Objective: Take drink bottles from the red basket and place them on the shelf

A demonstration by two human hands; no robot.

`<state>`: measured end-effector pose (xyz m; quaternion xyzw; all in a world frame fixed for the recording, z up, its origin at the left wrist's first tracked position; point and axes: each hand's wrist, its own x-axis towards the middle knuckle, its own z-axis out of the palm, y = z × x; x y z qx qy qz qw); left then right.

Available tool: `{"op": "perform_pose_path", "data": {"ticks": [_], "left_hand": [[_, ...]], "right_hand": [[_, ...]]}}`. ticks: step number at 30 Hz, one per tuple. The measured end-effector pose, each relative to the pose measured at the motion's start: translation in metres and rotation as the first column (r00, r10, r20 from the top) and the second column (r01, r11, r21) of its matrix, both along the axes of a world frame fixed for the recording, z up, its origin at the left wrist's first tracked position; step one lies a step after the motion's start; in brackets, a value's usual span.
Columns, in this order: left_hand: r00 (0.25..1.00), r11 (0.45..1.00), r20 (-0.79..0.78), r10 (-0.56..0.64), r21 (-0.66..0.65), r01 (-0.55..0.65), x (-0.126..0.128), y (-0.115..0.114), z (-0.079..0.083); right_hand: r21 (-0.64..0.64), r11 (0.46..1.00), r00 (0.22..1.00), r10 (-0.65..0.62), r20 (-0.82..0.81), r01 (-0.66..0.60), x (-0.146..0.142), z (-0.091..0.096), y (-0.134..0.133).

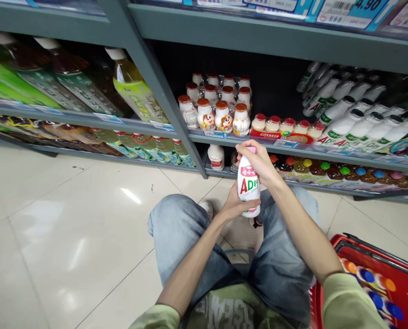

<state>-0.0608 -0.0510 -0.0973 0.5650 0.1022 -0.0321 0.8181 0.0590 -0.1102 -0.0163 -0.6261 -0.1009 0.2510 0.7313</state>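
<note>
Between my knees I hold a white milk drink bottle (248,185) with a pink cap and a red and green "AD" label facing up. My left hand (237,203) is wrapped around its lower body, the thumb lying across the front. At the top, my right hand (258,160) grips the bottle at its pink cap, which the fingers partly cover. Just beyond, on the shelf, stand small white bottles with orange-red caps (221,116) and a red-wrapped pack of small yogurt drinks (286,128).
A red shopping basket (349,244) with several blue- and orange-capped bottles is at my right. White "AD" bottles (344,121) lean on the right shelf. Large tea bottles (135,87) stand at left. A row of colourful-capped bottles (327,170) fills the lowest shelf above the tiled floor (70,228).
</note>
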Motion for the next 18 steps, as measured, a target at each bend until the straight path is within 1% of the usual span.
{"op": "perform_pose_path", "data": {"ticks": [7, 18], "left_hand": [[1.000, 1.000, 0.026, -0.007, -0.001, 0.007, 0.0003, 0.0007, 0.0001], [1.000, 1.000, 0.006, -0.005, -0.014, 0.005, 0.0007, -0.0003, -0.0005]], "right_hand": [[-0.003, 1.000, 1.000, 0.000, 0.003, 0.000, 0.0000, 0.0000, -0.0003], [-0.014, 1.000, 1.000, 0.003, -0.002, -0.003, 0.0007, -0.0011, -0.0003]]}}
